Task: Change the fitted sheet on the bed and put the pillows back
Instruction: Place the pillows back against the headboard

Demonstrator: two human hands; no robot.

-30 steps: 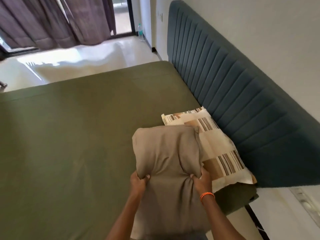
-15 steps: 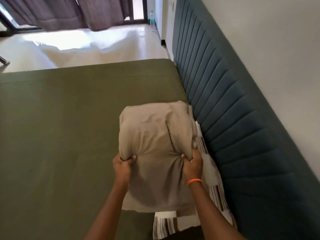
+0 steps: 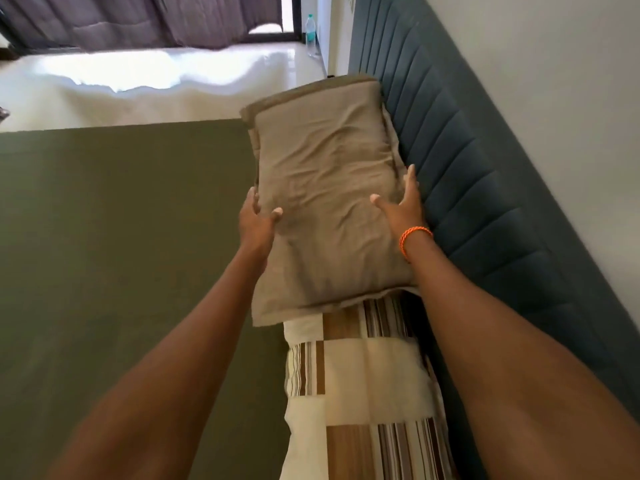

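A plain tan pillow [image 3: 325, 188] lies flat on the olive-green fitted sheet [image 3: 121, 244], its long side against the headboard. Its near end overlaps a cream and brown striped pillow [image 3: 363, 386] that lies closer to me along the same headboard. My left hand [image 3: 258, 218] touches the tan pillow's left edge with loosely spread fingers. My right hand [image 3: 403, 206], with an orange band at the wrist, rests on the pillow's right edge, fingers straight between pillow and headboard. Neither hand bunches the fabric.
A padded dark teal headboard [image 3: 478, 188] runs along the right, under a pale wall. Beyond the bed's far edge is a bright tiled floor [image 3: 145, 81], purple-brown curtains [image 3: 138, 19] and a water bottle [image 3: 311, 32] by the wall.
The tan pillow went forward from above the striped pillow and now lies flat farther along the headboard. Both hands have let go of the bunched fabric and opened.
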